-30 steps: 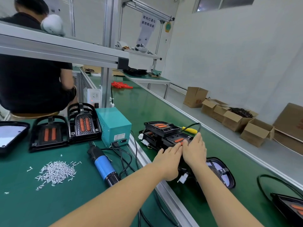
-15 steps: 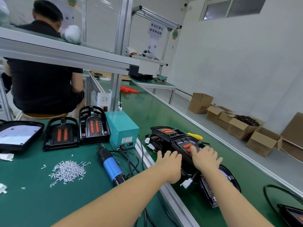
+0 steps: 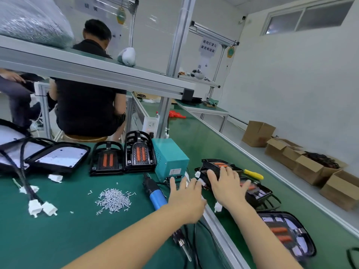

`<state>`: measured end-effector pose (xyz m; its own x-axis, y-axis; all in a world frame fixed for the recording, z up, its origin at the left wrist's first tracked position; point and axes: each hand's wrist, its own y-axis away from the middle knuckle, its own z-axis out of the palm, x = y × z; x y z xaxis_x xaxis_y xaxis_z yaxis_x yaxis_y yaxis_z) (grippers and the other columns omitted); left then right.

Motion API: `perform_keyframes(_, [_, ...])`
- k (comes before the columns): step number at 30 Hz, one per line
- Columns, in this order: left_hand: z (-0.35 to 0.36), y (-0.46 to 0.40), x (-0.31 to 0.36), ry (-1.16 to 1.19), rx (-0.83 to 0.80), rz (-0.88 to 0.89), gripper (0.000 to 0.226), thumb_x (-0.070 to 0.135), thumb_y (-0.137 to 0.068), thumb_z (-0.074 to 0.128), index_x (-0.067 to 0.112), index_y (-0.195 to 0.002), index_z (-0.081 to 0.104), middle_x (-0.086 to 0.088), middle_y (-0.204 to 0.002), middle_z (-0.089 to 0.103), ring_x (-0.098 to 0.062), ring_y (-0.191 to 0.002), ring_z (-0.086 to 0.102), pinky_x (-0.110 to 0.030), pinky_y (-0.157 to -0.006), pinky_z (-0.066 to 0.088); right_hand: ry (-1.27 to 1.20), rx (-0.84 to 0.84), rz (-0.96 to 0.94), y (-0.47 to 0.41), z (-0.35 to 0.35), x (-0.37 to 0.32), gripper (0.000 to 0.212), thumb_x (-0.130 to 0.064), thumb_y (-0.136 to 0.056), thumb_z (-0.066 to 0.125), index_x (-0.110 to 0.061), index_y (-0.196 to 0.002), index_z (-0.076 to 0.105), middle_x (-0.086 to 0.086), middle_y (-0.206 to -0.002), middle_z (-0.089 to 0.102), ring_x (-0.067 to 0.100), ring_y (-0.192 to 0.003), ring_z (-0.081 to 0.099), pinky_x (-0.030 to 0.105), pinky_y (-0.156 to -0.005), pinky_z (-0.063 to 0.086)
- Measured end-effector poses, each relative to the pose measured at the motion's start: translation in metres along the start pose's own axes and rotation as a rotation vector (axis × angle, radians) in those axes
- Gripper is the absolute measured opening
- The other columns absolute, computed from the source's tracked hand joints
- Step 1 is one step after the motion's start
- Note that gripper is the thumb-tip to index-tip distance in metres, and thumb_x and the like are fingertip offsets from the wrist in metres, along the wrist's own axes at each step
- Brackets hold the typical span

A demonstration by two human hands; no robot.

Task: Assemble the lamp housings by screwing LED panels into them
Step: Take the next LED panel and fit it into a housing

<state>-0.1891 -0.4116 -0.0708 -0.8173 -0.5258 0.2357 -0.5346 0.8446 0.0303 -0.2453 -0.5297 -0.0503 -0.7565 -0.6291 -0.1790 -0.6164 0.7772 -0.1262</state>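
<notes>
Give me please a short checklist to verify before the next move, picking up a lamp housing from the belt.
1. Left hand free: ok, fingers spread, holding nothing.
2. Right hand free: ok, fingers straight over the stacked lamp housings; contact cannot tell.
3. Electric screwdriver near: ok, lies on the mat beside the left hand.
4. Screws ready: ok, a pile on the mat.
5. Cables away from housings: not ok, white connector and wires lie near the stack.
6. Bench space for housing: cannot tell.

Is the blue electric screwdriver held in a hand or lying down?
Lying down: the blue electric screwdriver rests on the green mat; the left hand, fingers spread, does not grip it.
</notes>
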Motion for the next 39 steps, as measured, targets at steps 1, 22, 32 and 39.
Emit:
perform_keyframes(1, [-0.002,0.006,-0.011,0.001,0.013,-0.029,0.059,0.038,-0.103,0.023,0.016,-0.152,0.0,0.0,-0.161,-0.004,-0.028,-0.147,-0.009,-0.057,-0.112,-0.014,-0.017,-0.018,-0.034,0.004,0.004,-0.011,0.066,-0.057,-0.101,0.018,-0.019,-0.155,0.021,0.003,-0.164,0.013,0.022,-0.15,0.007,0.059,-0.115,-0.002])
perform_keyframes(22, [-0.013,0.158,-0.212,-0.1,0.165,-0.538,0.059,0.042,-0.102,0.023,0.024,-0.152,-0.003,0.003,-0.161,-0.006,-0.023,-0.147,-0.008,-0.055,-0.114,-0.007,-0.152,-0.282,-0.561,0.107,0.072,-0.237,0.063,-0.057,-0.101,0.019,-0.027,-0.156,0.012,-0.001,-0.165,0.006,0.017,-0.151,0.002,0.057,-0.115,-0.009])
perform_keyframes(32, [0.028,0.226,-0.287,-0.104,0.207,-0.761,0.056,0.045,-0.101,0.021,0.025,-0.152,0.008,0.006,-0.16,0.003,-0.018,-0.147,0.0,-0.05,-0.116,0.002,-0.227,-0.343,-0.753,0.142,0.112,-0.31,0.054,-0.04,-0.101,0.034,-0.024,-0.152,0.026,-0.004,-0.158,0.023,0.014,-0.146,0.016,0.058,-0.115,-0.009])
perform_keyframes(39, [0.042,0.231,-0.297,-0.101,0.268,-0.75,0.057,0.048,-0.1,0.015,0.025,-0.152,0.009,0.003,-0.161,0.001,-0.019,-0.147,-0.003,-0.047,-0.116,0.001,-0.256,-0.194,-0.826,0.142,0.107,-0.358,0.054,-0.038,-0.102,0.038,-0.025,-0.153,0.022,-0.007,-0.155,0.028,0.015,-0.146,0.016,0.057,-0.116,-0.008])
